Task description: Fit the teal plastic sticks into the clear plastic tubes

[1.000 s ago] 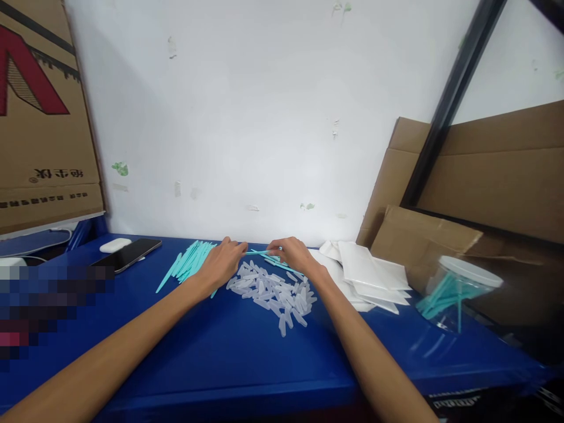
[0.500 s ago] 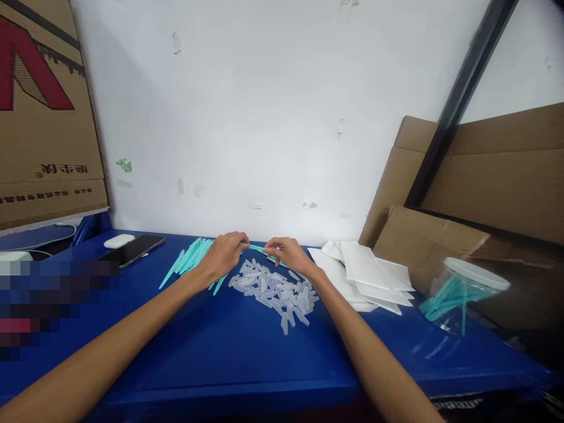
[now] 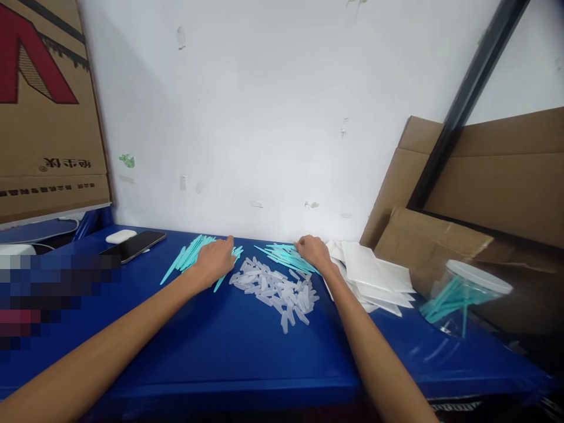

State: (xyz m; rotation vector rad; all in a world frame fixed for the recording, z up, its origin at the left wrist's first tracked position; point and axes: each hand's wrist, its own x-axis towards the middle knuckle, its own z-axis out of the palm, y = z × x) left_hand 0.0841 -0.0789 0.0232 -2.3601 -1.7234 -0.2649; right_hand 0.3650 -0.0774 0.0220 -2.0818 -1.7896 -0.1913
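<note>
In the middle of the frame, left hand [image 3: 214,260]: palm down over the left stick pile [image 3: 187,257], with loose sticks [image 3: 220,284] poking out to the right; pads hidden, so impossible to judge whether spread, pinched or clamped on a stick
Right hand [image 3: 314,251]: right of centre, over the right end of the right stick pile [image 3: 282,255]; underside out of sight, so hold on any stick likewise unreadable
Turquoise piles: apart, left and just right of centre; liable to fan out or cross under a dragging palm, because of loose stacking; thin by the look, hence easily caught two at once
Translucent pieces [image 3: 273,288]: heaped in front of the right pile, between the forearms; likely to scatter or mix with sticks if brushed by a low wrist
White packets [image 3: 374,273]: just beside the right wrist; in the way of a rightward swing, with some chance of sliding
Clear jar [image 3: 447,323]: lower right, sticks inside, white lid [image 3: 480,277] on top; well apart from both hands; tipping a risk only with a wide reach
Phone [image 3: 136,245] and white case [image 3: 121,236]: left of the frame, beyond the left pile; possible to nudge with a leftward sweep
Cardboard sheets [image 3: 436,247]: right side, behind the packets; a barrier there
Printed carton [image 3: 48,138]: upper left; clear of the hands
</note>
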